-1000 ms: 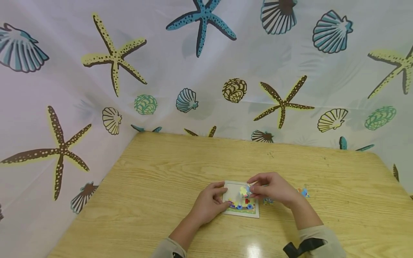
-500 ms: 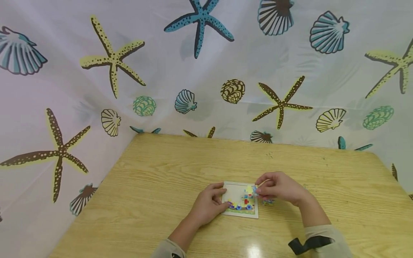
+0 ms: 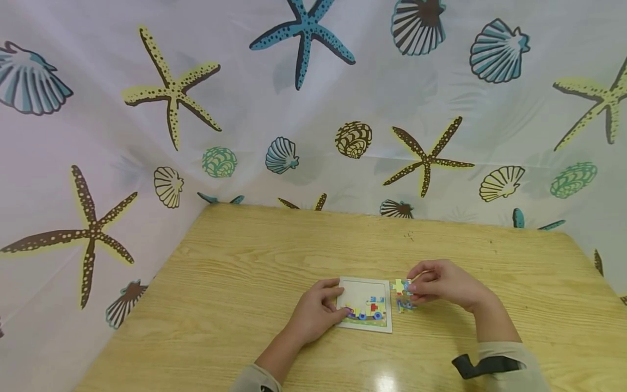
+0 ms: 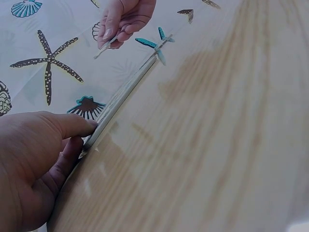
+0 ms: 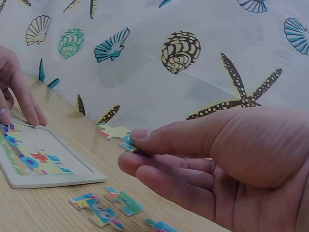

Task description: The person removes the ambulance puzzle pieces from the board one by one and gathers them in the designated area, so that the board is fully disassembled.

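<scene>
A white-framed jigsaw puzzle board (image 3: pixel 361 288) lies on the table, its lower part filled with colourful pieces, including blue wheels. My left hand (image 3: pixel 315 310) holds its left side, with the thumb at the near part and fingers along the edge. Right of the board, my right hand (image 3: pixel 446 286) pinches a yellow-and-blue jigsaw piece (image 5: pixel 114 131) between thumb and fingers, raised above the table in the right wrist view. Below that hand lie loose pieces: one with blue and purple (image 5: pixel 96 210), one with green and orange (image 5: pixel 125 201), and a partly hidden blue one (image 5: pixel 161 225).
The wood-grain table (image 3: pixel 254 261) reaches back to a white cloth (image 3: pixel 313 109) printed with starfish and shells. The cloth also hangs along the left side. A dark strap (image 3: pixel 487 366) circles the right sleeve.
My right hand has moved right with the pinched piece, from over the board to beside it, uncovering the board's right side. The left hand stays on the board's edge.
</scene>
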Demonstrator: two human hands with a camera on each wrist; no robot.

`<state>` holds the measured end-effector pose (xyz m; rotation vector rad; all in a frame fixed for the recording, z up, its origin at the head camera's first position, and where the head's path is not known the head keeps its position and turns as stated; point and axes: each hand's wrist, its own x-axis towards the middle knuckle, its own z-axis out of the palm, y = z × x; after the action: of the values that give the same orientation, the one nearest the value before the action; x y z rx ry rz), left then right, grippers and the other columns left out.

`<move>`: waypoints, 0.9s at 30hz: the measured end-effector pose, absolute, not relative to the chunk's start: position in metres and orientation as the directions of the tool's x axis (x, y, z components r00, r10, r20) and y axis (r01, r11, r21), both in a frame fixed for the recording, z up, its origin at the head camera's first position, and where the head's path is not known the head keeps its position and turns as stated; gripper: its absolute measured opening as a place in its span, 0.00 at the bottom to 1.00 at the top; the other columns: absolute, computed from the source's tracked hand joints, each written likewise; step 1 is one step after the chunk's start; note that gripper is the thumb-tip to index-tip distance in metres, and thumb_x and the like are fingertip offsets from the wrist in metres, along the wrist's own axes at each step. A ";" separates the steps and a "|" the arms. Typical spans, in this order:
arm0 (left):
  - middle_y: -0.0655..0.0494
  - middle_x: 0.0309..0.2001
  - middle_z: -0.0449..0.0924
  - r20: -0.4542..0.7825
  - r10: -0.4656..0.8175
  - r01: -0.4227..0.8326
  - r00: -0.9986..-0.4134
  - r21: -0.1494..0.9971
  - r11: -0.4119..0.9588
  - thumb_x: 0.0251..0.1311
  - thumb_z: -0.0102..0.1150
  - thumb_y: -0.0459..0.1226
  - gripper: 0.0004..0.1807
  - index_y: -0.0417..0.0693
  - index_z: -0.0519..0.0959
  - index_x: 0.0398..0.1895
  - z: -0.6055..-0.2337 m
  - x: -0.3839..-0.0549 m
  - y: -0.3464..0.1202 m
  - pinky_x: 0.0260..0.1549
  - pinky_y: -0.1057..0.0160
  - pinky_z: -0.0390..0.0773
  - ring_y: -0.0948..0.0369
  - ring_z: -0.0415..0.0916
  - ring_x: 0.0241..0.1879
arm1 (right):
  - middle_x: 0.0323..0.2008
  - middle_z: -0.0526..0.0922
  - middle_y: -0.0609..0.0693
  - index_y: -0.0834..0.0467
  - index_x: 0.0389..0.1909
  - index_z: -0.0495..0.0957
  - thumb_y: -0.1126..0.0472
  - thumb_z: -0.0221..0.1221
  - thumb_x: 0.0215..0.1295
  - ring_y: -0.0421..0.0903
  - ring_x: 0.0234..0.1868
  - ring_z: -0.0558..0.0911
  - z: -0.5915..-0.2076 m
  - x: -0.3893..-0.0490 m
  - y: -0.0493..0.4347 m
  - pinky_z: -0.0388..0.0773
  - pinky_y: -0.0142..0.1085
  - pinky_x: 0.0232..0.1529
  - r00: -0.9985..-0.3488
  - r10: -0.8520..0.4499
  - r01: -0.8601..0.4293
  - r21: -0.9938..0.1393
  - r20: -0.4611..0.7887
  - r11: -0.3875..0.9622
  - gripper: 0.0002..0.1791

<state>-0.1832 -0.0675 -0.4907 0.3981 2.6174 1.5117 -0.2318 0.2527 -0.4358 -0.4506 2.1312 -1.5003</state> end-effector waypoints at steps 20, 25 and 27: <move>0.48 0.68 0.71 0.073 0.249 0.186 -0.966 0.862 0.471 0.57 0.72 0.38 0.26 0.37 0.80 0.58 -0.491 -0.184 -0.066 0.33 0.74 0.77 0.66 0.74 0.35 | 0.37 0.83 0.55 0.70 0.49 0.74 0.59 0.62 0.70 0.50 0.41 0.87 -0.431 -0.229 0.289 0.86 0.40 0.42 -0.832 -0.488 0.061 -0.919 -0.262 0.389 0.18; 0.47 0.68 0.71 0.079 0.246 0.190 -0.966 0.863 0.469 0.56 0.73 0.38 0.26 0.36 0.80 0.57 -0.492 -0.184 -0.065 0.33 0.74 0.76 0.65 0.73 0.35 | 0.36 0.84 0.54 0.71 0.47 0.75 0.59 0.62 0.69 0.48 0.38 0.87 -0.434 -0.228 0.295 0.86 0.39 0.40 -0.816 -0.502 0.063 -0.907 -0.287 0.417 0.18; 0.47 0.68 0.71 0.079 0.247 0.190 -0.966 0.863 0.468 0.56 0.73 0.38 0.26 0.36 0.80 0.57 -0.492 -0.184 -0.065 0.33 0.74 0.76 0.66 0.73 0.35 | 0.36 0.85 0.54 0.71 0.45 0.75 0.60 0.63 0.69 0.48 0.37 0.87 -0.435 -0.227 0.296 0.87 0.39 0.39 -0.807 -0.505 0.070 -0.899 -0.306 0.433 0.17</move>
<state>-0.1839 -0.0653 -0.4924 0.3937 2.6428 1.5418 -0.2273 0.2958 -0.4349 -0.3647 2.1436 -1.3807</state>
